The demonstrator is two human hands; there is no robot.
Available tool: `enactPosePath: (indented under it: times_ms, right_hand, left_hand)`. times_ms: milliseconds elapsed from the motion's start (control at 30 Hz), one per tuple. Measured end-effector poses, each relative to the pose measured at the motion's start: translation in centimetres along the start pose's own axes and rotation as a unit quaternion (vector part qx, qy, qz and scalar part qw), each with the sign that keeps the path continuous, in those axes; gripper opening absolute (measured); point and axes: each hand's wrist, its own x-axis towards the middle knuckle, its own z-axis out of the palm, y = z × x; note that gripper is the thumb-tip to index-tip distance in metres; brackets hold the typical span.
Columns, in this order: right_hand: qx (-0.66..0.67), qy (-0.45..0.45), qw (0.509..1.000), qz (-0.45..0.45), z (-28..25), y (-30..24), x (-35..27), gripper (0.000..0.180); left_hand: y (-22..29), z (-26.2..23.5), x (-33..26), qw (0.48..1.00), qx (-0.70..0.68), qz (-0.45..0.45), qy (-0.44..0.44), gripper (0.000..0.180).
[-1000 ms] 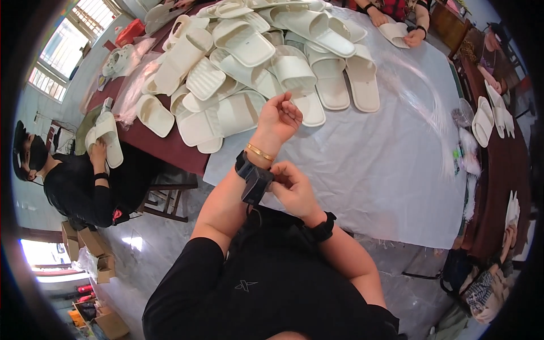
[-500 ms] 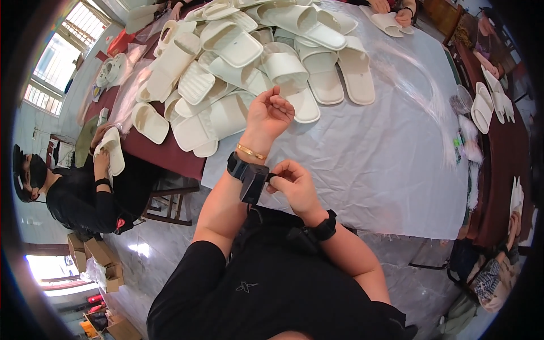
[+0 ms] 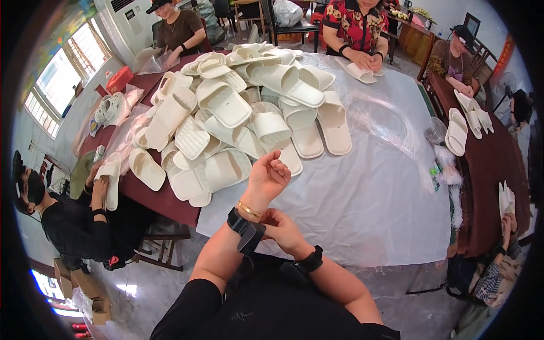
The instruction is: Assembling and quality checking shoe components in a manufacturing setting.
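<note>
1. The black wrist strap [image 3: 245, 226] sits around the left forearm, just below a thin gold bangle [image 3: 249, 209], with its loose end hanging down toward the person's body.
2. It looks like a light, soft band of fabric or rubber: it should bend freely and will not break, but a loose tail can flop and slip. The free end looks like the best place to take hold of it, pinched between thumb and fingertip.
3. The right hand [image 3: 283, 229] has its fingers closed on the strap's loose end, at the inside of the left wrist; this grip is grasping the strap.
4. The left hand [image 3: 267, 177] is raised over the edge of the surface, fingers curled into a loose fist; its grip is clenched on nothing that shows.
5. A black watch [image 3: 310, 262] is on the right wrist.
6. Ahead lies the surface [image 3: 362, 192], covered with a white sheet, bearing a heap of cream slippers [image 3: 238, 124] well apart from both hands.
7. Clear thin plastic bags [image 3: 391, 127] lie to the right of the heap.
8. Other people sit around the surfaces, some handling slippers of their own.
</note>
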Motion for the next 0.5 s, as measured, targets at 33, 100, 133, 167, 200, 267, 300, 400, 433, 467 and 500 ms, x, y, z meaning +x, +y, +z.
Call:
enactPosePath:
  times_ms: [33, 100, 133, 167, 200, 267, 300, 400, 433, 467, 500]
  right_hand:
    - [-0.013, -0.002, 1.000, 0.010, -0.2, 0.1, 0.0, 0.025]
    - [-0.009, -0.024, 1.000, -0.011, -0.2, -0.2, -0.2, 0.032]
    - [-0.002, -0.044, 0.999, -0.030, -0.2, -0.3, -0.3, 0.039]
    - [-0.005, -0.046, 0.998, -0.032, -0.3, -0.1, -0.3, 0.039]
    - [0.038, -0.095, 0.993, -0.056, -0.3, 0.3, -0.3, 0.045]
    - [0.080, -0.146, 0.983, -0.081, -0.2, 1.0, -0.2, 0.051]
    - [0.120, -0.170, 0.976, -0.066, 0.0, 1.3, -0.1, 0.053]
    - [0.155, -0.185, 0.970, -0.030, 0.0, 2.4, -0.1, 0.054]
    - [0.151, -0.176, 0.973, -0.006, 0.0, 2.8, -0.2, 0.053]
    - [0.150, -0.177, 0.973, -0.007, 0.0, 3.0, -0.2, 0.053]
    - [0.138, -0.165, 0.977, -0.010, 0.0, 3.1, -0.2, 0.053]
  left_hand:
    - [0.2, 0.2, 0.0, 1.000, 0.000, 0.001, -0.004, 0.013]
    - [0.6, 0.6, 0.0, 1.000, -0.001, 0.015, 0.000, 0.013]
    - [0.6, 0.7, 0.0, 1.000, -0.001, 0.016, -0.003, 0.013]
    - [0.6, 0.8, -0.1, 1.000, -0.007, 0.009, -0.009, 0.011]
    - [0.5, 0.8, -0.1, 1.000, -0.012, 0.001, -0.013, 0.009]
    - [-0.4, 1.0, -0.1, 1.000, -0.005, -0.009, -0.016, 0.009]
    - [-0.7, 1.1, -0.2, 1.000, 0.002, -0.021, -0.017, 0.009]
    - [-1.3, 1.5, -0.6, 1.000, 0.006, -0.019, -0.016, 0.008]
    - [-1.3, 1.5, -0.6, 1.000, 0.007, -0.018, -0.018, 0.008]
    - [-1.2, 1.4, -0.7, 1.000, 0.011, -0.012, -0.024, 0.009]
    - [-1.1, 1.4, -0.7, 0.999, 0.016, -0.006, -0.030, 0.011]
